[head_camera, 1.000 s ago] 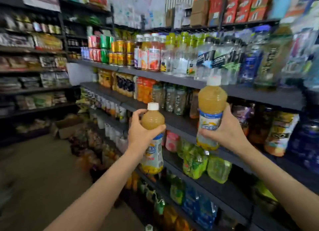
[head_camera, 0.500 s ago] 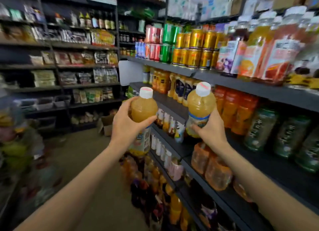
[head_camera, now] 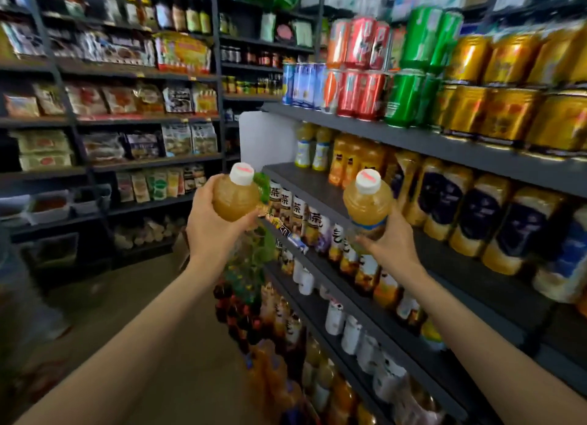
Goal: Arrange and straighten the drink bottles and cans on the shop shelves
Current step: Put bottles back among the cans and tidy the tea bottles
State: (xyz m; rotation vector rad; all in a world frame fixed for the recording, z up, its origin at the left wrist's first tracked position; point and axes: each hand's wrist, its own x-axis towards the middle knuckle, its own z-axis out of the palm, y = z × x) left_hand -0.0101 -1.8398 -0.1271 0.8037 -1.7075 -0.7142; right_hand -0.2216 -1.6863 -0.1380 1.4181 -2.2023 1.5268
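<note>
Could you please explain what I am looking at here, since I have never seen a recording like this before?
There is no machine here. A person wears a wide-angle camera on the head, so the single view looks forward and down along their two bare arms, and the edges of the picture look bent.

The person stands in a shop aisle. The left hand grips a juice bottle with a white cap, and the right hand grips a second bottle of the same kind. Both bottles are held upright in the air in front of the dark shelves, not standing on them.

On the upper shelf stand red cans, green cans and gold cans. Below are rows of orange and yellow drink bottles, and two matching juice bottles stand at the far end. Across the aisle are packets of snacks.
</note>
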